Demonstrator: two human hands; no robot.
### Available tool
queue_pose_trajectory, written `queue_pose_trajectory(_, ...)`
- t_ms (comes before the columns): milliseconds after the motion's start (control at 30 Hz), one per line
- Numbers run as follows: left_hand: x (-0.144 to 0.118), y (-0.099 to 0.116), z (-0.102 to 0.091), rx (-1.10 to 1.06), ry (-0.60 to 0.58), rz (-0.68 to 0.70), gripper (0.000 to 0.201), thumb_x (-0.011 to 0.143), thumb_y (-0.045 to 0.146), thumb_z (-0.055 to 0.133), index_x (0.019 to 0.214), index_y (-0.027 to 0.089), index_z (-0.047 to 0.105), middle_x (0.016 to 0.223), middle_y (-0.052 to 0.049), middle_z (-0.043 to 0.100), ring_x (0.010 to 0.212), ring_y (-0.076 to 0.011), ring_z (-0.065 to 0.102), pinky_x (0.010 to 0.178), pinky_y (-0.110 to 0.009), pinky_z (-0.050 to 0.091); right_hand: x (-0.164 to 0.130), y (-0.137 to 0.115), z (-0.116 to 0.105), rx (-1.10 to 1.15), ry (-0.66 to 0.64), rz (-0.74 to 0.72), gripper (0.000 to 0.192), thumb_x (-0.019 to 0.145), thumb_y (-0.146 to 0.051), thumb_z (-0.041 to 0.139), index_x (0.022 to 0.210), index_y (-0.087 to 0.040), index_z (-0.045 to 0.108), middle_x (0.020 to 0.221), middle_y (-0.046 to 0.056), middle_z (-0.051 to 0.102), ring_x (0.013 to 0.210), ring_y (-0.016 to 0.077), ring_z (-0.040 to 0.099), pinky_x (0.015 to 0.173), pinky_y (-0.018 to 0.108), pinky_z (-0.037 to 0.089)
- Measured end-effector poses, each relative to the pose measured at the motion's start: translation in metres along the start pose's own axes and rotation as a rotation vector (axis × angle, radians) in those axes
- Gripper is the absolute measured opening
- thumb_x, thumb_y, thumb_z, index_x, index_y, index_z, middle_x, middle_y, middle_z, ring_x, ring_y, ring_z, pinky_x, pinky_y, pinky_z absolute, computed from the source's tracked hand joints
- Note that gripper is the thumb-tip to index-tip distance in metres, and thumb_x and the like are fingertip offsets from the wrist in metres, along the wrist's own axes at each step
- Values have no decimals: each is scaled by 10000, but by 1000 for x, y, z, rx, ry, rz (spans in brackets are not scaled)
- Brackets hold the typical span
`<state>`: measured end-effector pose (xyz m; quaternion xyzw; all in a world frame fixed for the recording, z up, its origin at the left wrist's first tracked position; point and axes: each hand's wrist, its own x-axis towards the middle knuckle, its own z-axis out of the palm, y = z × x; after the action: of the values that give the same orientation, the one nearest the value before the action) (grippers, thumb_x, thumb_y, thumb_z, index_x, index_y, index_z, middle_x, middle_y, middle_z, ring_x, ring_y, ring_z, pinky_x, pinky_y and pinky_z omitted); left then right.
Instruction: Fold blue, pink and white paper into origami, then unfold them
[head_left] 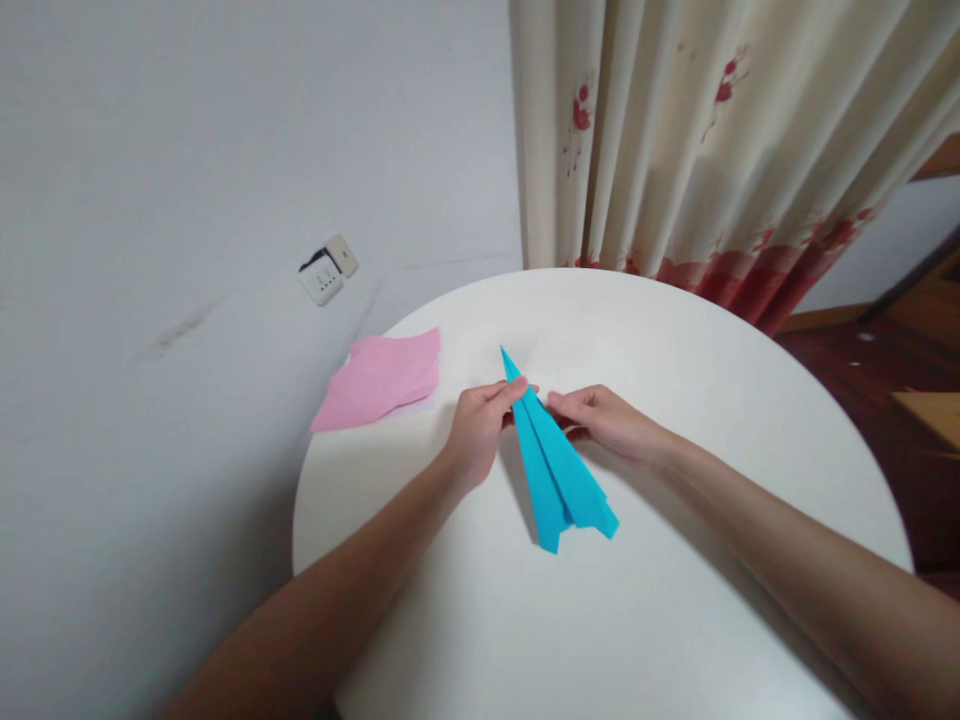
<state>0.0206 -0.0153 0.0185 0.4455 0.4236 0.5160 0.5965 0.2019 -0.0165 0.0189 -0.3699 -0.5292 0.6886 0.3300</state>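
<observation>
A blue paper plane [559, 470] lies on the round white table [675, 600], its pointed nose aimed away from me. My left hand [480, 425] pinches the plane near its nose with thumb and fingers. From the other side, the fingertips of my right hand [600, 418] press on the plane's upper fold. Its tail end rests free on the table between my forearms.
A stack of pink paper sheets [379, 378] lies at the table's far left edge. Beyond it are a grey wall with a white socket [328, 268], and a cream curtain [712, 150] with red flowers behind the table. Wooden floor shows at right.
</observation>
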Motion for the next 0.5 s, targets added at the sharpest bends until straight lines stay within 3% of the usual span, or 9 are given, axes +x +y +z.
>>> queue_pose_trajectory(100, -7, -5, 5, 73, -59, 15, 292, 786, 411, 732, 799, 121, 756, 788, -65, 661, 777, -172, 581, 718, -295, 437, -1, 8, 13, 23, -36, -22, 406, 748, -525, 750, 686, -127, 695, 611, 3, 609, 540, 91, 478, 548, 263, 373)
queue_pose_trajectory(233, -5, -5, 1, 135, -99, 29, 272, 796, 394, 726, 802, 124, 759, 773, -57, 638, 747, -155, 552, 683, -284, 405, 0, 15, 19, 95, -13, -16, 376, 692, -464, 806, 633, -125, 656, 571, -18, 582, 500, 76, 448, 503, 246, 347)
queue_pose_trajectory(500, 21, 10, -20, 60, 39, 118, 275, 759, 359, 757, 639, 118, 704, 689, -33, 573, 622, -86, 427, 561, -249, 300, -1, 7, 24, 79, -65, 169, 414, 663, -470, 823, 553, -128, 617, 560, 23, 623, 472, 95, 498, 475, 251, 386)
